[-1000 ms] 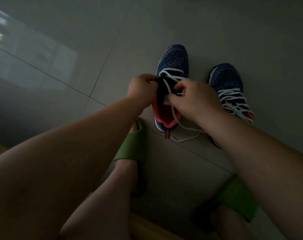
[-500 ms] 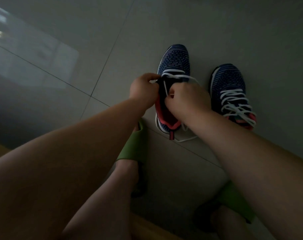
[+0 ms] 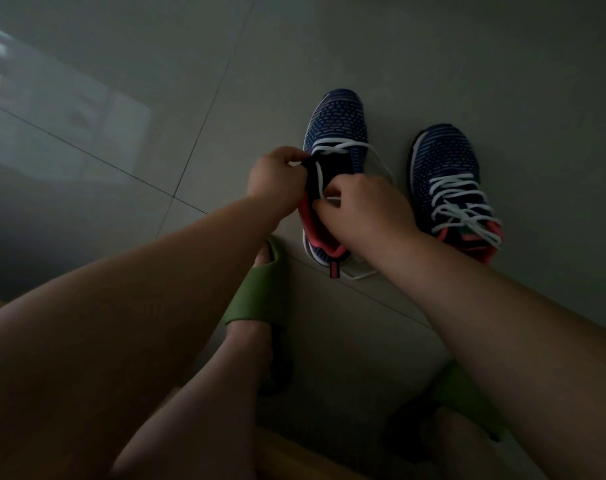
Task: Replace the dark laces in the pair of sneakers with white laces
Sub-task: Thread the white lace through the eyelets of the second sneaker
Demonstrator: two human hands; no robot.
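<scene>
Two navy knit sneakers with pink collars stand side by side on the tiled floor. The left sneaker [image 3: 338, 121] has a white lace [image 3: 343, 147] through only its lowest eyelets, and loose lace trails past its heel. My left hand [image 3: 275, 176] grips the shoe's left eyelet edge by the dark tongue. My right hand [image 3: 367, 206] pinches the white lace over the shoe's opening. The right sneaker [image 3: 443, 157] is laced in white all the way up, with loose ends lying over its collar.
My feet in green slides [image 3: 256, 289] rest on the floor just in front of the sneakers; the second slide [image 3: 464, 393] sits under my right forearm. A wooden seat edge [image 3: 294, 459] shows at the bottom. A pale reflection lies on the tiles at far left.
My right hand has shifted up and to the left along the left sneaker's tongue while holding the lace. A loop of lace now bows out on the shoe's right side.
</scene>
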